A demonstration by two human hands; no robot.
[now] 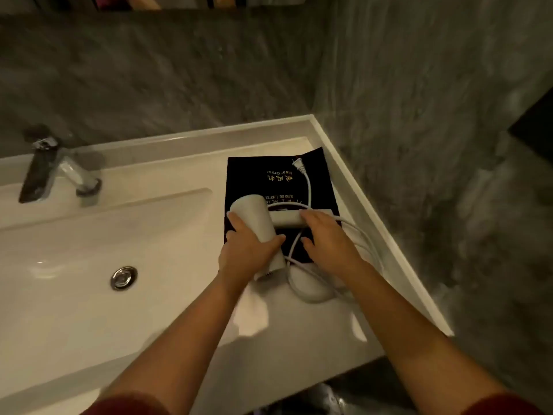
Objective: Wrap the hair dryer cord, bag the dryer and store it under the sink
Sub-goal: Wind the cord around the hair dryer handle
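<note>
So the white hair dryer (257, 217) is lying on the counter (299, 324) just right of the sink basin (89, 250), partly on top of a flat black storage bag (269, 175) with gold lettering on it. The bag lies flat, pushed toward the back right corner by the grey stone wall (419, 145).

The left hand (248, 250) has its grip wrapped around the dryer's barrel, fingers over the top and thumb on the right side, so it's properly clenched on it. The right hand (323, 235) is on the handle (288, 220), which sticks out to the right; fingers lie over the handle end and the thumb is spread toward the cord below. It looks like a loose grasp on the handle, but I can't tell how tight.

The white cord (311, 283) isn't wrapped at all. It loops loose on the counter in front of the bag and under the right wrist, then runs up across the bag, and the plug (299, 166) lies on the bag's far right corner.

A chrome faucet (57, 172) stands at the back left of the basin, and the drain (123, 277) is in the middle of the bowl. Dark red sleeves (128, 405) show at the bottom edge.
</note>
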